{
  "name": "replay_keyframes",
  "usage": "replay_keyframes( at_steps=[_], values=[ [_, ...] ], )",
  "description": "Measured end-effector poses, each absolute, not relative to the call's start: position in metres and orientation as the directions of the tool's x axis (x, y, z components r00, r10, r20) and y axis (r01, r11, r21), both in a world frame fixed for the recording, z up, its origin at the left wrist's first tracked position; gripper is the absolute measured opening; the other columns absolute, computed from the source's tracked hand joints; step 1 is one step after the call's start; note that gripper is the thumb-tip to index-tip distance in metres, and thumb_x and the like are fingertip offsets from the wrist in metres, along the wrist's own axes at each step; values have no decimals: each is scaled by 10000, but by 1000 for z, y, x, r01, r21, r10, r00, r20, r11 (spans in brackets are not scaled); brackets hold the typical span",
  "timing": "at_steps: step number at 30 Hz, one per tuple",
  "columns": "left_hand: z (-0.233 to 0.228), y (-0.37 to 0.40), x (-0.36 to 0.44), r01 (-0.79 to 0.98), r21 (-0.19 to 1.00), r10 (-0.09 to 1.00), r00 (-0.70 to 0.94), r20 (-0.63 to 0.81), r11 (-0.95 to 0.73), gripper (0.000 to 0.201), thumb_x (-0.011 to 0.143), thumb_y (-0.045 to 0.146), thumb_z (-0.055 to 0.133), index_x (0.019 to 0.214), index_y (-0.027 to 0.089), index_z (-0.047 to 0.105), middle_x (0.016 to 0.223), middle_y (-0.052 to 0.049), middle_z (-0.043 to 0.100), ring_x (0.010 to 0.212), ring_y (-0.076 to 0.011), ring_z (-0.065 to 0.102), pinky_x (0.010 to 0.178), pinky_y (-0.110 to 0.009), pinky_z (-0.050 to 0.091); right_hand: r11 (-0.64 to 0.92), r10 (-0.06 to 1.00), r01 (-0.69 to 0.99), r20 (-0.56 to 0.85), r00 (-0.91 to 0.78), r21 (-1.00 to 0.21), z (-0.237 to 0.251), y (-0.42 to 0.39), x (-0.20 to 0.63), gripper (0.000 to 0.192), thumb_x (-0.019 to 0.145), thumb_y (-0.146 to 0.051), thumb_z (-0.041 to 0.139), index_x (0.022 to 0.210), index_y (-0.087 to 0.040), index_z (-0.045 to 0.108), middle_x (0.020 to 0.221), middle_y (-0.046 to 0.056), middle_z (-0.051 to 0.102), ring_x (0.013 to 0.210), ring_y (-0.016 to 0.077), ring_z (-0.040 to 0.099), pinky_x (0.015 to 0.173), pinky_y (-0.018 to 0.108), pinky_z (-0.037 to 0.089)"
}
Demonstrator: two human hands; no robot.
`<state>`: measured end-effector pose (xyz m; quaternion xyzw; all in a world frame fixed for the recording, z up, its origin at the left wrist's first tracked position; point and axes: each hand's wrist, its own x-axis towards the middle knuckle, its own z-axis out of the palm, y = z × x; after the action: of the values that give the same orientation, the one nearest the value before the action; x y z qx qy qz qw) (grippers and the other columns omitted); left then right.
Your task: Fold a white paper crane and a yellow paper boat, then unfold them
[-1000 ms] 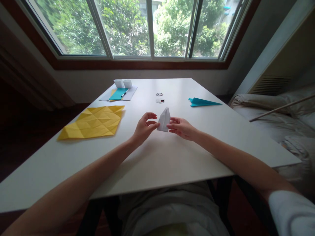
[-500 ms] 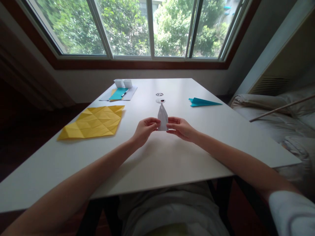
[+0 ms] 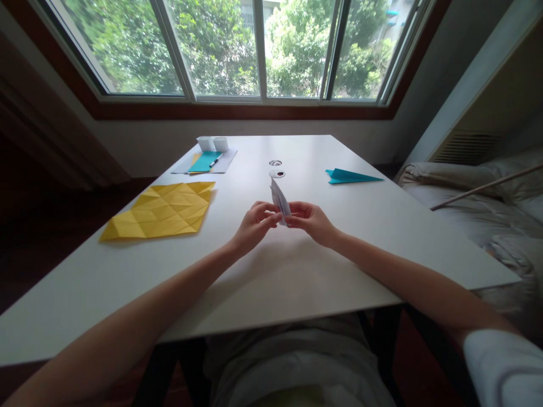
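Note:
A small folded white paper (image 3: pixel 279 198) with a pointed top is held up over the middle of the table, turned partly edge-on. My left hand (image 3: pixel 257 222) pinches its lower left side between thumb and fingers. On the other side, my right hand (image 3: pixel 311 220) grips the lower right edge, fingers closed on it. The hands nearly meet at the paper's base. Just beyond the paper's tip lie two round stickers or discs with dark markings, the nearer disc (image 3: pixel 277 174) and the farther disc (image 3: pixel 275 163).
An unfolded, creased yellow paper (image 3: pixel 163 210) lies left on the white table (image 3: pixel 271 282). At right rests a folded blue paper plane (image 3: pixel 352 176). Far left are blue paper (image 3: pixel 204 161), a pen (image 3: pixel 215 160) and two white cups (image 3: pixel 212 144). A window (image 3: pixel 258 51) is behind.
The folded white paper has turned from facing me flat to nearly edge-on, its tip leaning left. My hands have moved closer together around its base.

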<state>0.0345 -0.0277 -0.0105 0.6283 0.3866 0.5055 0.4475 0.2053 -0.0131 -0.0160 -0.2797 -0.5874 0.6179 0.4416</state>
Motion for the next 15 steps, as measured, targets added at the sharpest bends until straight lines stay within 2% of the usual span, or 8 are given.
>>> replay_keyframes(
  at_steps=[4,7,11,15],
  values=[
    [-12,-29,35,21,954,939,183,289,-298,244,663,323,694,782,135,596,860,-36,555,751,-160,606,663,-300,511,223,882,-141,261,-391,-965,-15,-19,202,358,593,-331,750,890,-183,615,874,30,662,779,167,633,734,338,515],
    [-12,-28,35,16,957,944,169,282,-289,258,621,303,726,769,128,607,830,-38,574,744,-165,602,662,-304,509,263,859,-105,282,-427,-959,-15,-21,202,362,621,-359,725,915,-181,608,884,33,655,779,170,634,747,356,526],
    [-12,-25,33,-15,964,950,167,264,-266,217,647,296,695,759,124,624,813,-44,590,714,-160,597,654,-303,503,276,844,-120,300,-444,-954,-16,-18,203,360,642,-369,707,936,-179,623,885,34,662,821,181,630,803,374,508],
    [-12,-25,33,-44,965,952,157,263,-259,181,675,284,655,763,127,635,797,-36,599,707,-152,588,660,-296,488,206,875,-182,265,-405,-961,-18,-14,204,329,641,-368,708,900,-178,639,836,29,671,818,178,622,800,364,497]
  ],
)
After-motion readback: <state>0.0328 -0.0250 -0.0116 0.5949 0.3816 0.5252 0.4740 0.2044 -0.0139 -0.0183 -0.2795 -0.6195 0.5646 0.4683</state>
